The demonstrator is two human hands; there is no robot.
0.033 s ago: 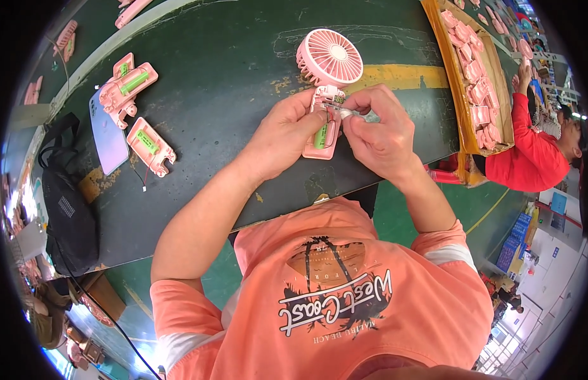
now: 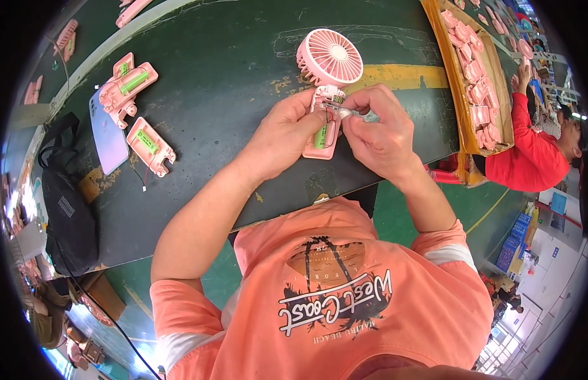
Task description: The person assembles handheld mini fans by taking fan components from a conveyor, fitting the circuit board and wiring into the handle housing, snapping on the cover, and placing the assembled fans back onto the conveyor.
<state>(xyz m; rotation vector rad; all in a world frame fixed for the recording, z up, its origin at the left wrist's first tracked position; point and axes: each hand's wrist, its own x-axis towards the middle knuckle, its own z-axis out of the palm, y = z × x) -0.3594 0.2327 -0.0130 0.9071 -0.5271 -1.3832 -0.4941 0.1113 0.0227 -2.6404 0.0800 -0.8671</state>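
A pink handheld fan [image 2: 332,57] lies on the dark table, its handle open. In the handle sit a green battery [image 2: 320,135], thin wires and a small circuit board with a digit display [image 2: 338,99]. My left hand [image 2: 284,130] is closed round the handle from the left, thumb pressed on the inside near the wires. My right hand [image 2: 379,126] is pinched at the handle's right edge, beside the board. A small whitish piece [image 2: 346,113] shows at its fingertips; its kind I cannot make out.
Pink fan-handle halves with green batteries [image 2: 148,142] lie at the left, some on a lilac phone [image 2: 108,136]. A black bag [image 2: 66,196] rests at the table's left edge. A carton of pink shells [image 2: 455,76] stands at the right, near a person in red [image 2: 528,152].
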